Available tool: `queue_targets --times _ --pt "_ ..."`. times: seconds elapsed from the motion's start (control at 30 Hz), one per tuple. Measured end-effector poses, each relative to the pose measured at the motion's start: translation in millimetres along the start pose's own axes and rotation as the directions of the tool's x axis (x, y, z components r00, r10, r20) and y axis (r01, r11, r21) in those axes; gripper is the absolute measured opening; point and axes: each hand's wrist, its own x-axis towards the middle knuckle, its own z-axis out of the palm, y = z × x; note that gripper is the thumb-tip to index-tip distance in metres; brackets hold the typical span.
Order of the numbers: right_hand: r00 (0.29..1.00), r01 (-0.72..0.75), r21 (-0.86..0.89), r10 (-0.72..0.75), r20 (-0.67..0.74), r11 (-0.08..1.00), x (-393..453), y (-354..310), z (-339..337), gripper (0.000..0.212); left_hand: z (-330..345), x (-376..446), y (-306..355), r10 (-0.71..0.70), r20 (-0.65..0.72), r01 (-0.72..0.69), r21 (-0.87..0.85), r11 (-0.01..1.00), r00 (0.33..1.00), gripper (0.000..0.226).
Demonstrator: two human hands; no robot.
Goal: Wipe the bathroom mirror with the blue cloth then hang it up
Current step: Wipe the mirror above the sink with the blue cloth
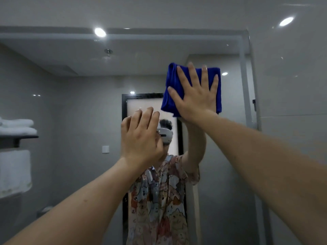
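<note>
Far left, reflected: folded white towels (16, 126) are stacked on a dark shelf (19, 137), and a further white towel (15, 171) is hung beneath it. A white wall switch plate (105, 149) is reflected lower on the grey wall.

Left of centre: the left hand (141, 137) is raised before the mirror (74, 106), fingers extended and slightly bent, nothing held. Contact with the glass cannot be told.

Centre: the person's reflection is shown in a shirt (159, 200) printed with cartoon animal figures, and a white headset (165, 136) is worn. A dark-framed doorway (124, 106) is reflected behind.

Right of centre: the blue cloth (170, 96), folded to a rough square, is pressed flat against the upper mirror by the right hand (196, 96), fingers spread straight over it.

Right: the mirror's edge is met by glossy grey wall tile (292, 85), on which a ceiling light is reflected.

No brand, label or legible writing is seen.
</note>
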Motion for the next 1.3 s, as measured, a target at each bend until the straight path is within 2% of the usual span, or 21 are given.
queue_targets --times 0.17,0.3,0.43,0.63,0.8,0.93,1.03,1.2,1.3 --pt "1.000 0.014 -0.013 -0.014 0.001 1.000 41.2 10.2 -10.7 0.078 4.3 0.6 -3.6 0.016 -0.002 -0.016 0.026 1.000 1.000 0.060" --pt "1.000 -0.006 0.004 0.006 0.007 1.000 31.4 8.9 -8.8 0.077 2.5 -0.2 2.9 -0.030 0.018 0.030 -0.002 1.000 0.999 0.061" --pt "0.999 -0.038 0.025 0.038 0.016 0.999 -12.9 7.8 -1.9 0.077 -4.0 -1.6 9.8 -0.069 0.065 0.071 -0.031 0.997 0.995 0.061" --pt "0.996 0.024 0.020 -0.026 0.083 1.000 -118.7 25.9 15.9 0.077 -9.9 7.6 34.9 -0.174 0.112 0.185 -0.101 0.977 0.978 0.050" --pt "0.985 0.122 -0.038 -0.116 0.125 0.992 -192.0 64.7 21.4 0.075 -13.9 2.4 65.8 -0.109 0.153 0.125 -0.102 0.987 0.982 0.050" --pt "0.980 0.133 -0.034 -0.126 0.156 0.991 -189.7 69.2 16.6 0.074 -10.2 -1.3 79.6 -0.107 0.185 0.128 -0.106 0.986 0.977 0.053" --pt "0.985 0.130 -0.039 -0.125 0.121 0.991 -175.8 75.5 17.2 0.073 -5.3 -3.1 84.1 -0.084 0.157 0.100 -0.100 0.990 0.984 0.053" --pt "0.996 -0.005 0.004 0.005 0.088 1.000 -113.0 84.8 3.5 0.074 1.2 0.3 80.3 -0.100 0.125 0.106 -0.047 0.993 0.987 0.054" --pt "0.997 0.007 -0.005 -0.006 0.079 1.000 -76.9 92.2 -3.7 0.075 7.2 4.7 72.8 -0.098 0.107 0.100 -0.008 0.995 0.989 0.055"
